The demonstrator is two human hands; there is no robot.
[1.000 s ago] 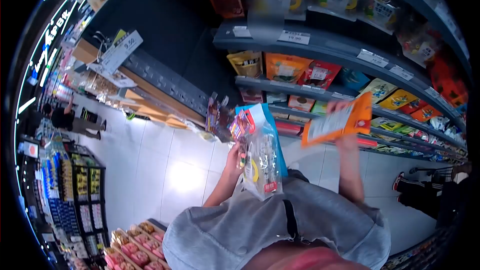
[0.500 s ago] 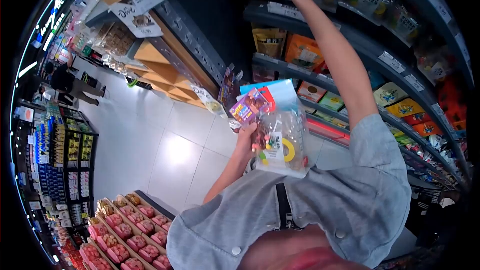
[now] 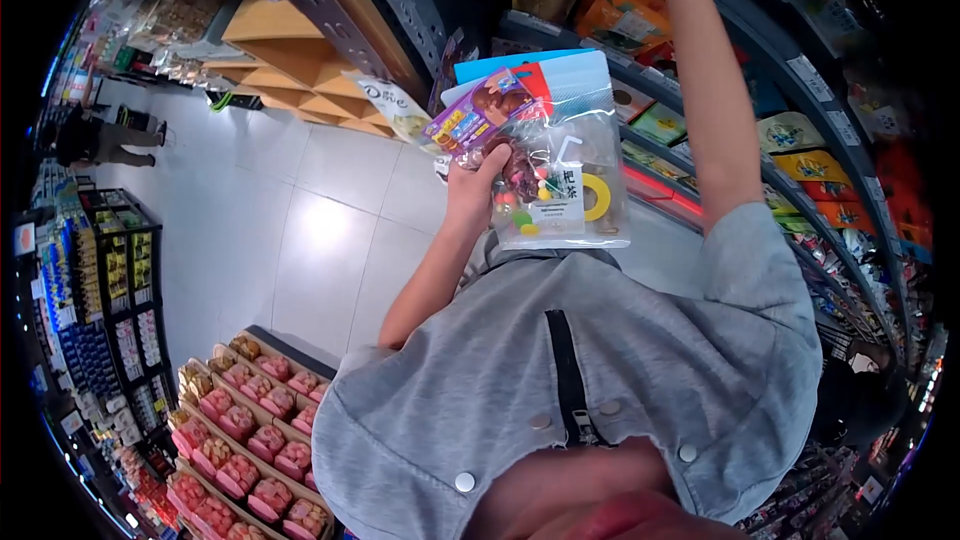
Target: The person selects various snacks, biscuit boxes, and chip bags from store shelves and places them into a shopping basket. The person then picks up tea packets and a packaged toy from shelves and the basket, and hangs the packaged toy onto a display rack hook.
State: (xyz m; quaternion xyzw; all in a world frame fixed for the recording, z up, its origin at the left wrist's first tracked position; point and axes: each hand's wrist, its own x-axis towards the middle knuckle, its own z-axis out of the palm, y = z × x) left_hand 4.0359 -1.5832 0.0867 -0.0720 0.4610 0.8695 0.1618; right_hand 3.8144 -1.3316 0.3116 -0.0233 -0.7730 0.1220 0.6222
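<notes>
My left hand [image 3: 472, 190] is closed around several packets in front of my chest, its thumb pressed on top. Foremost in the grip is a purple candy packet [image 3: 483, 112] with brown pictures on it. Beside and behind this hangs a clear tea pouch [image 3: 604, 162] with a white label, a yellow ring and colourful bits. A light blue package [image 3: 577, 62] sticks out at the back, partly covered. My right forearm [image 3: 705, 70] reaches up to the shelves; the right hand itself lies beyond the top edge, so its fingers and anything in them are hidden.
Shelves [image 3: 720, 60] with orange and gold pouches curve along the right. A wooden display rack [image 3: 290, 40] stands at upper left. Pink packs [image 3: 235, 430] fill a stand at lower left. A person [image 3: 95, 140] is farther off across the tiled floor [image 3: 300, 270].
The view has tilted down, so my right hand has left the top of the frame. The held packets appear higher and more face-on, still in my left hand.
</notes>
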